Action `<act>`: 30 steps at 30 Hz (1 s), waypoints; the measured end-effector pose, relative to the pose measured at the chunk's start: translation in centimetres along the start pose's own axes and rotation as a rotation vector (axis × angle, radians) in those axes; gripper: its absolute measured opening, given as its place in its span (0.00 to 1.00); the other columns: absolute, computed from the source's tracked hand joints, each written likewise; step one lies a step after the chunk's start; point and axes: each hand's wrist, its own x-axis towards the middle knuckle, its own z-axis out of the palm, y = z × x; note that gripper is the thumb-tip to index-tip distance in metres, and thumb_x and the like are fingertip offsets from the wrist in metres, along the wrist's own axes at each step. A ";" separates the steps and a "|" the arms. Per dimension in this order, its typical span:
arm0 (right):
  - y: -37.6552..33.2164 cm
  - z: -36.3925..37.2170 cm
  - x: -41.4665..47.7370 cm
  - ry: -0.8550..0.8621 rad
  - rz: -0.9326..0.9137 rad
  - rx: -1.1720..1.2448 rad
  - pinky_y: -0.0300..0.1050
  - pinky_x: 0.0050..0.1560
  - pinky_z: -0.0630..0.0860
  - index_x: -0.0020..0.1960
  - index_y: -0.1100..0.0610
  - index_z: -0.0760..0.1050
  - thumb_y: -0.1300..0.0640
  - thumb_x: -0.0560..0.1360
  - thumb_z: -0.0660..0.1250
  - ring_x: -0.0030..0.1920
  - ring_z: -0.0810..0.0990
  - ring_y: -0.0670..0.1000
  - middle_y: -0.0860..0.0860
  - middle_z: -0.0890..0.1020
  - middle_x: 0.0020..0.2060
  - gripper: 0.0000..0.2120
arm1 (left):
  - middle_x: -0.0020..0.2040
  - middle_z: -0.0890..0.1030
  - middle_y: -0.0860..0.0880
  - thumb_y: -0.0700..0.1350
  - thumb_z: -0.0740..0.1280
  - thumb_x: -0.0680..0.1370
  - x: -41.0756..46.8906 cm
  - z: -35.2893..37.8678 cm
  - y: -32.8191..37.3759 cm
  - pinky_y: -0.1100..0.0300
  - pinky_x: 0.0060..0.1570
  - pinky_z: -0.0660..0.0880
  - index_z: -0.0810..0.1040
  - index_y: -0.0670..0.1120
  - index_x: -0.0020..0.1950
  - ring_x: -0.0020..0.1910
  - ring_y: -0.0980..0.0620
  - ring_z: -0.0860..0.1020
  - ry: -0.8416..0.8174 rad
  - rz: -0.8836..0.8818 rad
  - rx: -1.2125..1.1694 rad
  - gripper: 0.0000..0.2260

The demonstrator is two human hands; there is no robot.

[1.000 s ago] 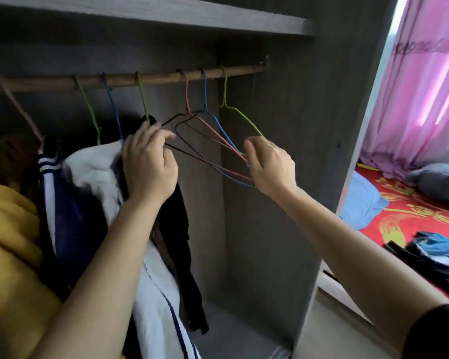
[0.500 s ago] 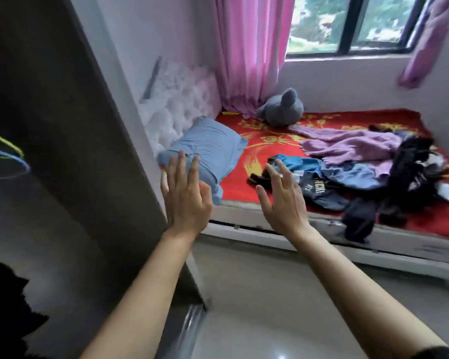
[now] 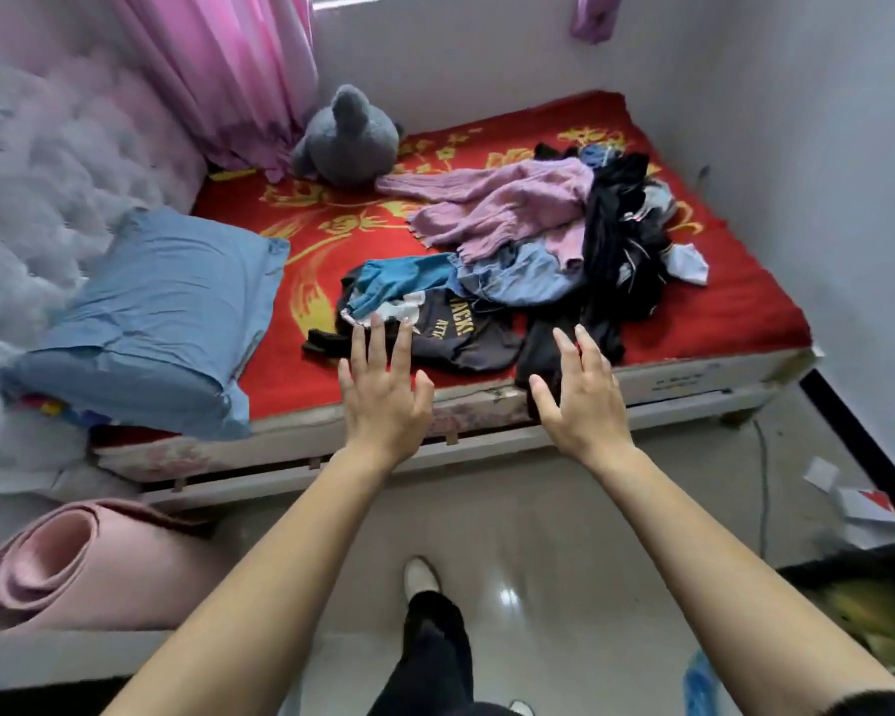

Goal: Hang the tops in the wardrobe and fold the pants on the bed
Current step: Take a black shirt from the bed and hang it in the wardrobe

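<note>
Your left hand (image 3: 383, 390) and right hand (image 3: 580, 400) are both stretched forward palm-down, with fingers straight and spread, gripping nothing. The left fingertips overlap the near edge of the dark printed top (image 3: 456, 338), but contact cannot be confirmed. Its lettering is creased and only partly legible. Your right hand covers part of a black garment (image 3: 538, 354) draped over the near edge of the bed (image 3: 719, 312); what kind of garment it is cannot be told.

The clothes lie heaped on the bed, at twelve to one o'clock from your hands. A blue garment (image 3: 399, 279) lies on the printed top, with a pale denim piece (image 3: 523, 276) beside it and a lilac knit sweater (image 3: 502, 209) beyond. At one o'clock is a black tangle (image 3: 621, 250) whose separate items cannot be distinguished.

At ten o'clock a blue pillow (image 3: 166, 302) rests against the tufted headboard (image 3: 37, 198), with something multicoloured mostly hidden under its corner. A grey plush toy (image 3: 347, 142) sits at eleven o'clock by the pink curtain (image 3: 228, 69). A rolled pink mat (image 3: 73, 565) lies at eight o'clock, cut off by the frame edge.
</note>
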 end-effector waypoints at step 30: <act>24.9 4.1 46.9 -0.451 0.369 -0.050 0.56 0.74 0.62 0.80 0.56 0.55 0.53 0.81 0.62 0.75 0.60 0.59 0.56 0.58 0.77 0.31 | 0.81 0.49 0.43 0.51 0.56 0.81 47.8 25.8 13.8 0.41 0.74 0.53 0.49 0.50 0.81 0.79 0.43 0.47 -0.451 -0.036 0.147 0.30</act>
